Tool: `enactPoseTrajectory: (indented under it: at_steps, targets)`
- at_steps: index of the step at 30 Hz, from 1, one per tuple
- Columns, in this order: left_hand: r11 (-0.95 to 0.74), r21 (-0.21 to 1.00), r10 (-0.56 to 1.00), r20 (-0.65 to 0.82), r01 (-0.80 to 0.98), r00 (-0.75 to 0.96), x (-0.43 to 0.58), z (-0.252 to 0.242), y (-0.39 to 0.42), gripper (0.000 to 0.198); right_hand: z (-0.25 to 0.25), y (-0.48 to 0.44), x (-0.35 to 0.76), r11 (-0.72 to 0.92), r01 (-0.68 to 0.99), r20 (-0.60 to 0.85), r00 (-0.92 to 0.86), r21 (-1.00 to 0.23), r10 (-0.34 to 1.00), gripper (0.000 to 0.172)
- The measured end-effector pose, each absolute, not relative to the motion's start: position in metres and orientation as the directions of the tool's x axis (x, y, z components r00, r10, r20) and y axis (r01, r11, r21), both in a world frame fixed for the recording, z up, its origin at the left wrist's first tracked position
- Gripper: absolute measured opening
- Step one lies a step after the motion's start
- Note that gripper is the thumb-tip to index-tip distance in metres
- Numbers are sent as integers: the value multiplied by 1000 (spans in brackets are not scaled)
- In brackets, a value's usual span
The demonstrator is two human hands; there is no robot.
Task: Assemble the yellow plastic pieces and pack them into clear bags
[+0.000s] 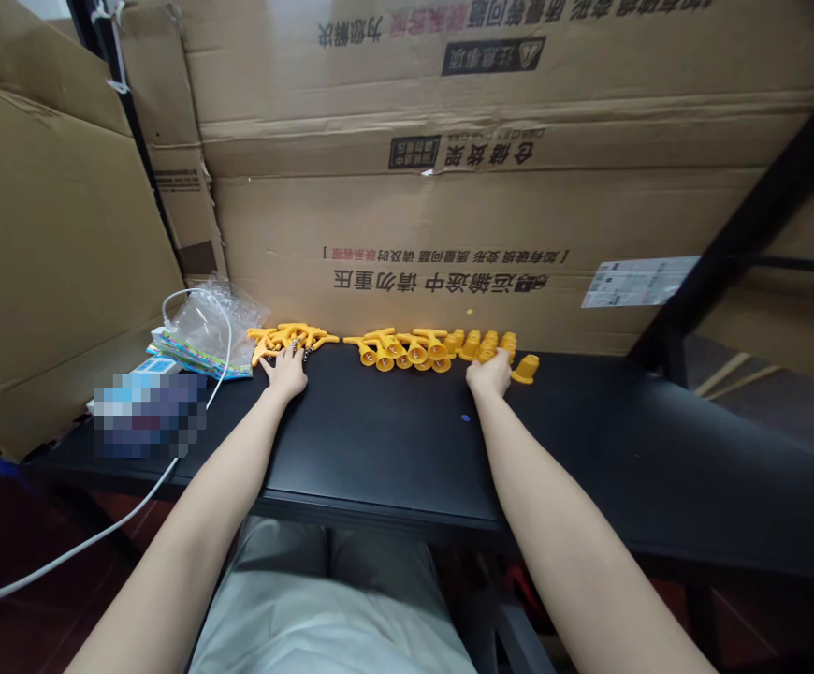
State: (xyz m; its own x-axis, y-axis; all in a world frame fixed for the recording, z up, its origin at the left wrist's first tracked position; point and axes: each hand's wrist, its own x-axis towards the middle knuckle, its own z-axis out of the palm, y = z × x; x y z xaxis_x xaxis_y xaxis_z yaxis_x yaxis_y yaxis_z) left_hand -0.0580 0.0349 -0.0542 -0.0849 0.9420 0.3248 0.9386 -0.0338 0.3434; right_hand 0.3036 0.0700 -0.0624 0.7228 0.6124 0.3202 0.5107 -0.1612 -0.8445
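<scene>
A row of small yellow-orange plastic parts lies along the far edge of a black table. At the left is a pile of T-shaped pieces. In the middle are assembled T-and-cone pieces. At the right stand several cone caps, with one lone cone beside them. My left hand reaches into the T-shaped pile, fingers curled over the pieces. My right hand rests at the cone caps, fingers bent around one; its fingertips are hidden.
Large cardboard boxes wall off the back and the left. A clear plastic bag and a white cable lie at the table's left end. A black metal frame bar slants down at the right.
</scene>
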Motion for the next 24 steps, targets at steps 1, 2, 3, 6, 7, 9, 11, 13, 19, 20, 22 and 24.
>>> enactPoseTrajectory:
  at_steps: [1,2,3,6,7,9,11,13,19,20,22,24]
  targets:
    - [-31,342,936,339,939,-93,-58,-53,35,69,-61,69,303,-168,503,309,727,-848,613,47]
    - [-22,345,928,356,938,-109,-57,-52,34,68,-60,68,303,-178,500,301,729,-848,615,46]
    - [-9,349,918,375,937,-131,-57,-51,34,67,-58,66,302,-190,502,295,730,-844,617,46]
    - [49,369,880,425,928,-215,-60,-48,34,55,-50,58,298,-200,537,321,719,-819,616,47]
    - [70,378,874,424,923,-240,-62,-47,34,50,-47,55,296,-188,558,347,709,-808,613,48]
    - [116,391,878,390,913,-279,-68,-47,35,40,-42,50,290,-147,601,409,682,-785,606,49]
    - [168,388,887,341,906,-311,-73,-46,36,40,-37,46,284,-94,635,466,652,-767,598,50]
    - [228,379,883,308,897,-354,-77,-46,36,46,-34,45,279,-33,654,513,623,-756,591,49]
    - [414,378,841,189,828,-507,-83,-35,31,46,-35,52,275,164,671,634,550,-723,543,48]
    - [418,377,840,187,827,-510,-83,-33,29,43,-36,54,275,192,677,656,537,-710,531,47]
    - [404,368,839,215,838,-499,-83,-29,26,38,-37,58,275,233,694,695,512,-681,505,43]
    - [369,352,835,282,861,-473,-82,-25,22,34,-37,61,273,263,721,734,477,-641,483,37]
